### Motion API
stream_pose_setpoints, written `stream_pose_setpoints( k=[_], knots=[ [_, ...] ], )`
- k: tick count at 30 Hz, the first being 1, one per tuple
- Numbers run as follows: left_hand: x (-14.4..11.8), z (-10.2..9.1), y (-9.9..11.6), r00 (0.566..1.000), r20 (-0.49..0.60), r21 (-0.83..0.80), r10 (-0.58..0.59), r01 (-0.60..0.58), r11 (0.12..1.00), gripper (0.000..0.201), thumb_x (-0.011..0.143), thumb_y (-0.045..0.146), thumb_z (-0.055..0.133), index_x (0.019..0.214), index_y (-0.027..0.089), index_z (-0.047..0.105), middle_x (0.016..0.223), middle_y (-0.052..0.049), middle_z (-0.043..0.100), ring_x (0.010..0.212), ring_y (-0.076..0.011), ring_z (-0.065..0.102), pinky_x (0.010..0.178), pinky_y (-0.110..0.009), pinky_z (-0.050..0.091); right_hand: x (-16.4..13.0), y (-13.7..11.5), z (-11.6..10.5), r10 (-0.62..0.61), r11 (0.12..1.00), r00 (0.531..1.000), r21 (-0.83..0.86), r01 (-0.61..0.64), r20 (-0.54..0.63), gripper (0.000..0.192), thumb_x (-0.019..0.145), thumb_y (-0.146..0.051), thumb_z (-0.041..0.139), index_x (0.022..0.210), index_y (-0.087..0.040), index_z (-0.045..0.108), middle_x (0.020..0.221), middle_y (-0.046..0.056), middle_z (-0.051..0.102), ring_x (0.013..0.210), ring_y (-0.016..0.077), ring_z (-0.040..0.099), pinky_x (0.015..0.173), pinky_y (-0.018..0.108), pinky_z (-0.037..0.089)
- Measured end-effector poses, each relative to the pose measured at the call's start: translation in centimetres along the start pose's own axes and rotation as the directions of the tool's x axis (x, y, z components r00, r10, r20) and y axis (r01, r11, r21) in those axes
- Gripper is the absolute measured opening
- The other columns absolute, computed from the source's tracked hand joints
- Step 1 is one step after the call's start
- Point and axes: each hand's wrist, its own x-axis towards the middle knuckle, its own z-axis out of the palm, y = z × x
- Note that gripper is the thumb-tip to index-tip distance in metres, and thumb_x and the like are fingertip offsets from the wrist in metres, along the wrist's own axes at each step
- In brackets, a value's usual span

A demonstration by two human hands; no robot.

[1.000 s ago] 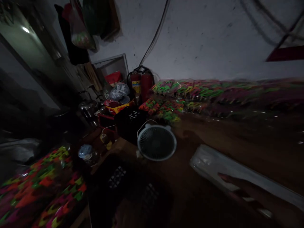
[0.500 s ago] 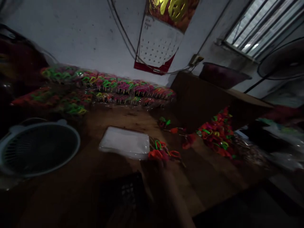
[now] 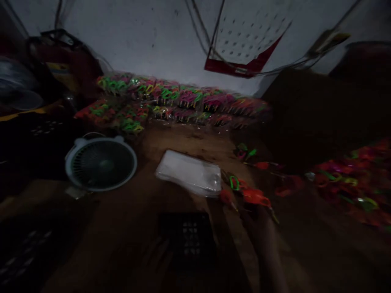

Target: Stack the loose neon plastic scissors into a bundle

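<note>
The scene is dark and blurred. My right hand [image 3: 255,217] is at the near side of a few loose pieces on the wooden table [image 3: 192,138]. Its fingers appear closed on an orange looped piece [image 3: 256,196] with a thin metallic tip; the grip itself is hard to make out. Beside it lie another orange piece [image 3: 226,197] and one with a green loop [image 3: 234,183]. My left hand [image 3: 159,252], fingers apart, rests by the left edge of a black tray [image 3: 171,228] with pale openings. A stack of clear plastic bags or film [image 3: 189,171] lies beyond the tray.
Bagged bundles of bright looped pieces [image 3: 183,97] line the wall. A round fan-like grille with a pale rim [image 3: 132,162] stands left. Right are a brown box [image 3: 305,110] and a heap of orange and green pieces [image 3: 351,179]. A fire extinguisher [image 3: 64,61] stands at the back left.
The view has turned left and moved closer, so the fire extinguisher shows. My right hand has shifted slightly right, with the orange piece at its fingers. The left hand shows more clearly beside the tray.
</note>
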Motion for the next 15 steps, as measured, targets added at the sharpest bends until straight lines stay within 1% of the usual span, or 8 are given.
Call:
stream_pose_setpoints(
  k=[1, 2, 3, 5, 7, 9, 12, 15],
  knots=[
    [0.0, -0.1, 0.0, 1.000, 0.017, -0.002, -0.008, 0.008, 1.000, 0.037, 0.093, 0.039, 0.056, 0.125, 0.021, 0.055, 0.135, -0.011, 0.051, 0.118, -0.0247, 0.054, 0.100, -0.049, 0.047, -1.1, -0.5, 0.7, -0.006, 0.987, 0.998, 0.159, -0.004, 0.060, 0.034, 0.074, -0.050, 0.065, 0.086, -0.017, 0.063, 0.072, 0.008, 0.066, 0.062, 0.0230, 0.061, 0.053, 0.031, 0.047],
    [0.0, -0.1, 0.0, 0.999, 0.036, -0.005, -0.010, 0.010, 1.000, 0.038, 0.093, 0.038, 0.056, 0.126, 0.020, 0.055, 0.135, -0.011, 0.051, 0.118, -0.0248, 0.054, 0.100, -0.049, 0.047, -2.4, -1.3, 1.7, -0.014, 0.955, 0.988, 0.295, -0.032, 0.152, 0.034, 0.074, -0.049, 0.066, 0.087, -0.018, 0.063, 0.074, 0.007, 0.067, 0.065, 0.0224, 0.062, 0.056, 0.031, 0.049],
    [0.1, -0.2, 0.0, 0.998, 0.054, -0.010, -0.008, 0.008, 1.000, 0.038, 0.092, 0.038, 0.056, 0.126, 0.020, 0.054, 0.135, -0.011, 0.051, 0.118, -0.0251, 0.053, 0.100, -0.050, 0.047, -3.9, -2.2, 3.0, -0.041, 0.915, 0.964, 0.398, -0.070, 0.264, 0.032, 0.074, -0.048, 0.067, 0.088, -0.019, 0.063, 0.079, 0.007, 0.068, 0.071, 0.0224, 0.063, 0.062, 0.031, 0.051],
    [0.5, -0.2, 0.1, 0.996, 0.088, -0.021, 0.008, -0.006, 1.000, 0.040, 0.092, 0.039, 0.056, 0.127, 0.020, 0.053, 0.137, -0.011, 0.050, 0.120, -0.0260, 0.052, 0.101, -0.051, 0.045, -6.8, -4.0, 6.0, -0.114, 0.856, 0.889, 0.498, -0.140, 0.444, 0.028, 0.075, -0.046, 0.066, 0.088, -0.021, 0.065, 0.087, 0.006, 0.070, 0.080, 0.0222, 0.065, 0.072, 0.033, 0.053],
    [0.8, -0.2, 0.2, 0.993, 0.114, -0.033, 0.030, -0.027, 0.999, 0.041, 0.092, 0.040, 0.056, 0.128, 0.021, 0.053, 0.140, -0.011, 0.047, 0.123, -0.0267, 0.050, 0.104, -0.052, 0.043, -8.8, -5.5, 9.2, -0.167, 0.845, 0.816, 0.507, -0.170, 0.553, 0.023, 0.075, -0.043, 0.065, 0.083, -0.021, 0.066, 0.080, 0.005, 0.069, 0.074, 0.0205, 0.063, 0.068, 0.031, 0.052],
    [1.0, -0.3, 0.3, 0.990, 0.134, -0.040, 0.053, -0.048, 0.998, 0.042, 0.092, 0.040, 0.056, 0.129, 0.022, 0.052, 0.141, -0.011, 0.046, 0.125, -0.0276, 0.048, 0.106, -0.053, 0.041, -9.4, -6.1, 11.9, -0.197, 0.863, 0.767, 0.479, -0.159, 0.610, 0.019, 0.073, -0.038, 0.066, 0.079, -0.021, 0.065, 0.074, 0.003, 0.066, 0.069, 0.0188, 0.061, 0.064, 0.029, 0.050],
    [0.9, -0.5, 0.4, 0.985, 0.156, -0.024, 0.069, -0.066, 0.998, 0.045, 0.091, 0.043, 0.056, 0.131, 0.022, 0.051, 0.142, -0.011, 0.045, 0.127, -0.0289, 0.046, 0.107, -0.055, 0.039, -8.8, -5.9, 14.5, -0.237, 0.883, 0.752, 0.459, -0.097, 0.615, 0.017, 0.069, -0.034, 0.068, 0.076, -0.019, 0.063, 0.077, 0.003, 0.066, 0.074, 0.0200, 0.061, 0.069, 0.030, 0.050],
    [0.8, -0.8, 0.3, 0.985, 0.165, 0.030, 0.051, -0.057, 0.998, 0.045, 0.091, 0.044, 0.055, 0.131, 0.023, 0.052, 0.143, -0.011, 0.044, 0.127, -0.0286, 0.046, 0.107, -0.054, 0.040, -7.7, -5.1, 15.6, -0.299, 0.901, 0.750, 0.434, 0.018, 0.590, 0.014, 0.070, -0.033, 0.064, 0.073, -0.019, 0.062, 0.074, 0.004, 0.065, 0.072, 0.0220, 0.061, 0.067, 0.033, 0.050]
  ],
)
